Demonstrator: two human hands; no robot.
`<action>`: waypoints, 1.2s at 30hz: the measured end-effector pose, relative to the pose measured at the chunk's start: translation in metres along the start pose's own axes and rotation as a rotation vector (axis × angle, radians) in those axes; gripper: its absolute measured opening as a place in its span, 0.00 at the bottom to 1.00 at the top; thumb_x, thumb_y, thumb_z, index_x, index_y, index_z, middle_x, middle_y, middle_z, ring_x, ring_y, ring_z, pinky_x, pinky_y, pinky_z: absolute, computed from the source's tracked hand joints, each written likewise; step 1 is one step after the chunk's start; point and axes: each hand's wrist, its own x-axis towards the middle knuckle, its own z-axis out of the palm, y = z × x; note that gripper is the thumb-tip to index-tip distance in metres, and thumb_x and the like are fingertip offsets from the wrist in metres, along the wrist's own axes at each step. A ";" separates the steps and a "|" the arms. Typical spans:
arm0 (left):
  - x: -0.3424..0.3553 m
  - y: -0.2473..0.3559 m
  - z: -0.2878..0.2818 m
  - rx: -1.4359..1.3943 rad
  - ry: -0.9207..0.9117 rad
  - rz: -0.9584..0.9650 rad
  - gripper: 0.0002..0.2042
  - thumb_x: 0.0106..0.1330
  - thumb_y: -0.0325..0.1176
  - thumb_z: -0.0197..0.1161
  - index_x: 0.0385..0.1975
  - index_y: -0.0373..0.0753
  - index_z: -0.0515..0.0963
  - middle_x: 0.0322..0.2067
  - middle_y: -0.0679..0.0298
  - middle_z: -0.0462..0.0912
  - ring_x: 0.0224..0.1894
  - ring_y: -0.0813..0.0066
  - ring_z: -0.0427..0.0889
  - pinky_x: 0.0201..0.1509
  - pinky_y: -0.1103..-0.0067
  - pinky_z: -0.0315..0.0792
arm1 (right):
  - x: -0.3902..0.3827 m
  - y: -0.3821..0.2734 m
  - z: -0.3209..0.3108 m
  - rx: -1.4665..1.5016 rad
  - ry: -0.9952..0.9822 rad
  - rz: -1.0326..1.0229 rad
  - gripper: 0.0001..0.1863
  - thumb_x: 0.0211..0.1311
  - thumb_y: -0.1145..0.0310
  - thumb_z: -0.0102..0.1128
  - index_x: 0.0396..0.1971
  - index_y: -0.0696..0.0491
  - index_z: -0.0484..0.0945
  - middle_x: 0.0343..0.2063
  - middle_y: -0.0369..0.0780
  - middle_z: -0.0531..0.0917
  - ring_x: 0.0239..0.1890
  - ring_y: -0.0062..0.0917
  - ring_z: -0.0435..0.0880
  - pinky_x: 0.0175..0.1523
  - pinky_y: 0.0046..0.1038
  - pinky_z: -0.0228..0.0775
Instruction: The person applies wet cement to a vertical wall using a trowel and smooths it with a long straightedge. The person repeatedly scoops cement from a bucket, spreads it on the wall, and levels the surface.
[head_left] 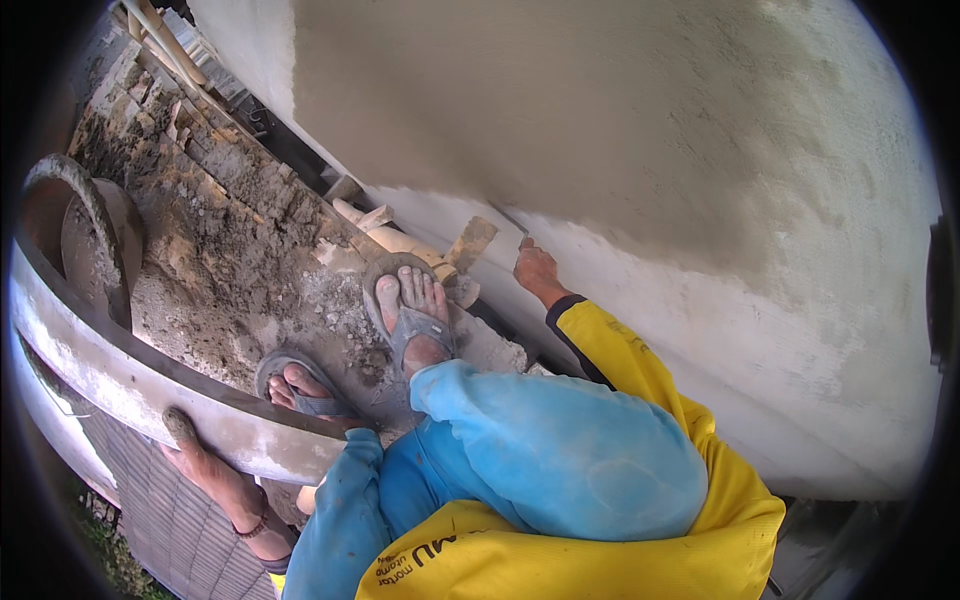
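My right hand [537, 270] is closed round the handle of a trowel. The thin blade [508, 217] shows almost edge-on against the wall, near the lower border of a damp grey plaster patch [560, 110]. Below that patch the wall [640, 280] is pale. At lower left, my left hand [205, 475] touches the lower side of a pale, mortar-smeared band [250, 432] that looks curved. A grey, rough-coated tip, perhaps the thumb, rests on the band's face. The other fingers of that hand cannot be made out.
Rounded, mortar-crusted containers [125, 235] stand at far left. Rubble and dried mortar [230, 240] cover the ledge under my sandalled feet [412, 310]. Pale poles [400, 240] and a wood block [470, 243] lie along the wall's gap. A ribbed roof [165, 530] shows below.
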 end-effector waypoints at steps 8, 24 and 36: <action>0.000 0.001 0.005 0.019 0.013 -0.018 0.35 0.73 0.51 0.62 0.69 0.31 0.61 0.63 0.53 0.69 0.60 0.64 0.73 0.65 0.68 0.69 | -0.039 0.042 -0.001 0.030 0.033 0.046 0.16 0.68 0.64 0.53 0.51 0.55 0.69 0.48 0.51 0.84 0.53 0.48 0.83 0.57 0.48 0.74; 0.001 0.006 0.007 -0.016 -0.095 -0.018 0.35 0.73 0.51 0.61 0.69 0.31 0.61 0.64 0.52 0.69 0.61 0.62 0.72 0.66 0.68 0.68 | -0.224 0.172 -0.050 0.445 0.924 0.004 0.09 0.70 0.66 0.58 0.42 0.55 0.71 0.32 0.48 0.82 0.35 0.48 0.84 0.41 0.43 0.74; 0.000 0.006 0.010 -0.064 -0.129 -0.014 0.34 0.76 0.49 0.57 0.72 0.31 0.58 0.63 0.49 0.69 0.59 0.60 0.76 0.62 0.66 0.74 | -0.242 0.167 -0.062 0.260 0.797 0.059 0.10 0.71 0.64 0.57 0.42 0.54 0.70 0.27 0.50 0.81 0.33 0.51 0.83 0.38 0.45 0.74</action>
